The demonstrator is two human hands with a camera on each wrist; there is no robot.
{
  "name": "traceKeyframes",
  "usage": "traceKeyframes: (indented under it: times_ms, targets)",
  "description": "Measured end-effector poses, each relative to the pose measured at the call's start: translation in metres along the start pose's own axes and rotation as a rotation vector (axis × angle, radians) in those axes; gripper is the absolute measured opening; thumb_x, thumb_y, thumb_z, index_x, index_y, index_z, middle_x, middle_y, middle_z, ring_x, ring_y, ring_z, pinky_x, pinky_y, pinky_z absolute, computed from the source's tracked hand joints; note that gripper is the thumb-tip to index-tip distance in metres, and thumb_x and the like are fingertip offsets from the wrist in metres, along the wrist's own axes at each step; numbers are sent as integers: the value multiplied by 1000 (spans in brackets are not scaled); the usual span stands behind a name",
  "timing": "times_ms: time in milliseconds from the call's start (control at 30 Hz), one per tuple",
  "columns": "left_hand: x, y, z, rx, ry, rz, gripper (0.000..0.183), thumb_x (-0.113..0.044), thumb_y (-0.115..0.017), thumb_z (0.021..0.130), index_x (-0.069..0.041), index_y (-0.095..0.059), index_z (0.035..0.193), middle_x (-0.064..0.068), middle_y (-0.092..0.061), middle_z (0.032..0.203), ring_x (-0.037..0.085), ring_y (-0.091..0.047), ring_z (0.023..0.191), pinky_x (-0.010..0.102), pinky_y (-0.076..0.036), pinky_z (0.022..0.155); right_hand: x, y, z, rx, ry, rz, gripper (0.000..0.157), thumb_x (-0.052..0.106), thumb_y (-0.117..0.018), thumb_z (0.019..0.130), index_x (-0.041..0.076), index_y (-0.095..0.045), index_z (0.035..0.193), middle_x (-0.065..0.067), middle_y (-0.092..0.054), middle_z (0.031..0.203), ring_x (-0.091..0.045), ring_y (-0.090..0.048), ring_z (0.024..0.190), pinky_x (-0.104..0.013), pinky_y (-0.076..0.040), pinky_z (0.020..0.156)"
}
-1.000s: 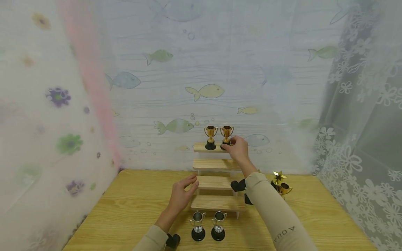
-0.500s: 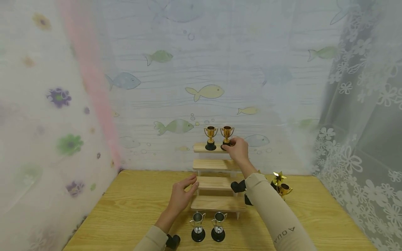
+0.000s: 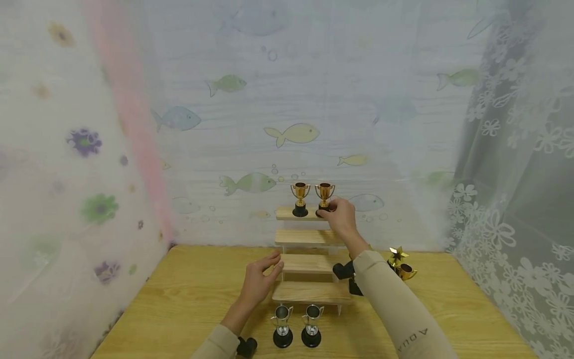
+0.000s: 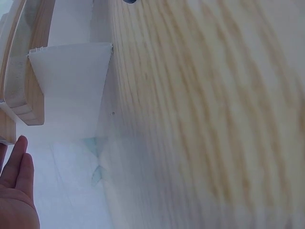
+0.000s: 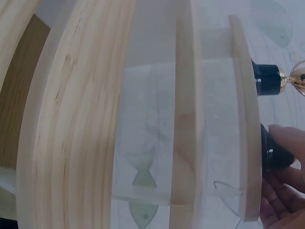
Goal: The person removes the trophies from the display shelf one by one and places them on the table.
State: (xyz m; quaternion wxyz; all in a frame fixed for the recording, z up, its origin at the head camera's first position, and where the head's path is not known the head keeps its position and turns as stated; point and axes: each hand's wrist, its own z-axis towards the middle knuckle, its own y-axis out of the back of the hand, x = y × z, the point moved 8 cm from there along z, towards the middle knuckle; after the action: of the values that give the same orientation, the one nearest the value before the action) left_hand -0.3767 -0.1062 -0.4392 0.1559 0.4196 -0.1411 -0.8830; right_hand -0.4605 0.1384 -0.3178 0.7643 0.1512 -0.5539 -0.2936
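A wooden display stand (image 3: 309, 291) rises in several steps at the middle of the table. On its top step stand two small gold trophy cups; the left trophy (image 3: 300, 198) is untouched. My right hand (image 3: 342, 218) pinches the black base of the right trophy (image 3: 325, 192) between thumb and fingers; in the right wrist view that base (image 5: 276, 151) sits right against the top board. My left hand (image 3: 260, 276) has its fingers extended at the stand's left side, fingertips by the third board down; the left wrist view shows the fingers (image 4: 25, 176) below a board's end.
Two silver trophies (image 3: 282, 326) with black bases stand in front of the stand. To the right, partly behind my right sleeve (image 3: 394, 299), are a gold star trophy (image 3: 397, 255) and a gold cup (image 3: 406, 271). A fish-patterned curtain (image 3: 296, 99) hangs behind the table.
The head view has tilted very slightly. My right hand keeps its pinch on the right gold trophy's base, its forearm shifted a touch rightward. My left hand stays put.
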Motion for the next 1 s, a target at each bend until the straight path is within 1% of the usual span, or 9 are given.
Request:
traceKeyframes:
  times_ms: [133, 333, 433, 500, 600, 733, 867, 1000]
  targets:
    - [1, -1, -2, -6, 14, 1, 34, -22, -69, 100, 3, -73, 123, 17, -65, 135, 38, -61, 126, 52, -52, 101, -1, 1, -2, 13, -3, -19, 35, 20, -77, 94, -4, -70, 118, -22, -67, 119, -38, -63, 109, -51, -55, 89]
    - [-1, 0, -1, -15, 2, -8, 34, -23, -69, 101, 3, -73, 122, 13, -66, 134, 42, -61, 125, 53, -52, 100, 3, 5, -5, 19, 27, -39, 30, 19, -79, 93, -4, -73, 111, -21, -70, 113, -36, -66, 102, -50, -57, 86]
    - [-1, 0, -1, -17, 2, -8, 34, -23, -69, 100, 3, -73, 122, 13, -66, 134, 40, -62, 125, 51, -53, 100, 4, 6, -7, 26, 35, -48, 28, 18, -79, 92, -4, -75, 110, -20, -71, 111, -35, -67, 99, -49, -58, 85]
    - [-1, 0, -1, -18, 2, -5, 33, -22, -70, 100, 3, -73, 121, 14, -67, 133, 39, -62, 124, 51, -53, 100, 5, 6, -8, 35, 34, -52, 29, 18, -79, 92, -4, -75, 110, -21, -71, 111, -35, -67, 100, -49, -58, 85]
    - [-1, -1, -1, -17, 2, -7, 33, -21, -70, 100, 4, -73, 121, 18, -66, 133, 38, -63, 124, 51, -53, 100, 4, 7, -11, 51, 26, -62, 33, 19, -78, 93, -4, -74, 115, -22, -70, 115, -36, -66, 103, -49, -58, 86]
    - [0, -1, -2, -12, 2, -20, 32, -19, -69, 100, 4, -73, 121, 22, -65, 133, 39, -62, 124, 52, -53, 99, 4, 10, -14, 70, 37, -86, 36, 20, -76, 94, -6, -72, 119, -23, -70, 116, -37, -66, 104, -50, -58, 85]
    - [1, -1, -2, -4, 12, -23, 32, -21, -69, 101, 2, -73, 122, 16, -65, 135, 38, -61, 126, 51, -53, 100, 4, 13, -19, 77, 49, -99, 35, 20, -76, 94, -6, -73, 118, -23, -70, 115, -37, -65, 104, -51, -57, 86]
    - [2, -1, -2, 4, 30, -23, 32, -21, -69, 101, 1, -73, 123, 14, -65, 137, 36, -61, 127, 49, -53, 101, 3, 16, -22, 85, 36, -92, 43, 21, -76, 95, -8, -68, 125, -24, -66, 123, -39, -63, 111, -52, -56, 91]
